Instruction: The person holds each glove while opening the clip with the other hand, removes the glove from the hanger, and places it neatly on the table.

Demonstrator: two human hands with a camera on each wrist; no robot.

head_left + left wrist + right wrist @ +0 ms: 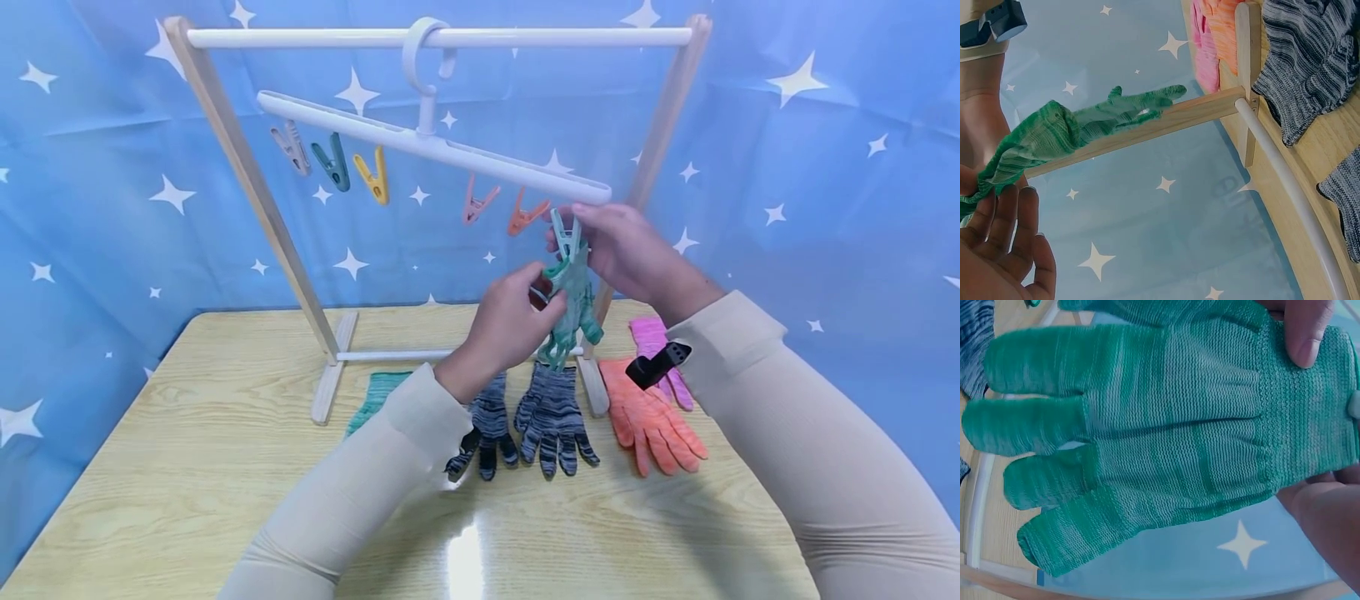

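While both hands meet beneath the right end of a white hanger bar (435,146), a green knitted glove (572,308) hangs between them with its fingers pointing down. The left hand (504,321) pinches the glove's cuff from the left, fingers curled onto the fabric; its wrist view shows fingertips (1007,206) pressed against the cuff edge, though the thumb is out of sight there. The right hand (622,250) holds a pale green clothes peg (565,233) at the top of the glove, its fingers curled round it; whether the peg's mouth bites the cuff is hard to make out. In the right wrist view the glove fills the frame and only a thumb tip (1307,337) on the cuff is clear. The bar hangs by a hook from a wooden rack (225,142) on a light wooden table (187,467). Other pegs (333,162) dangle along the bar. On the table lie two grey striped gloves (551,417), one partly hidden by the left sleeve, an orange glove (660,433), a pink glove (652,337) half covered by the right wrist, and a second green glove (375,396) cut off by the left forearm.
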